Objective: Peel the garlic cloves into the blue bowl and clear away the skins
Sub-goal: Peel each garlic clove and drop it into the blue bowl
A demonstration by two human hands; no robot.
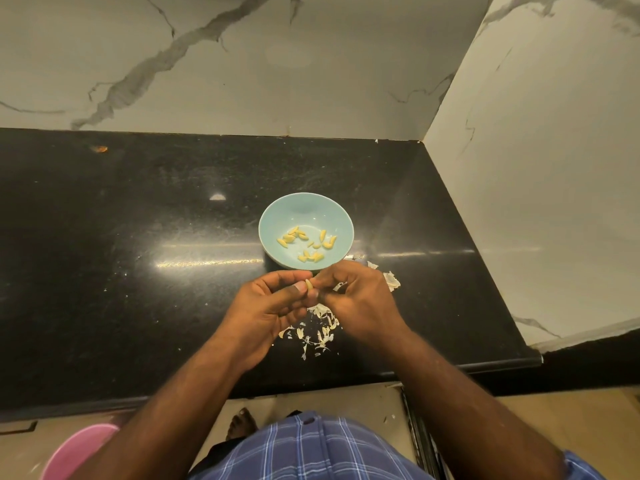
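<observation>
Currently peeling: left hand (273, 299) and right hand (356, 299) together, fingertips pinching one pale garlic clove (309, 285) just short of the round light-blue ceramic bowl (277, 216), mid-desk. Papery white skins (317, 332) lie toward the near edge. Next, probably: drop clove in bowl.

Bowl (306, 209): on the countertop (138, 237), toward its right end.
Peeled cloves (306, 244): in the bowl.
Skins (317, 332): between bowl and front edge.
</observation>
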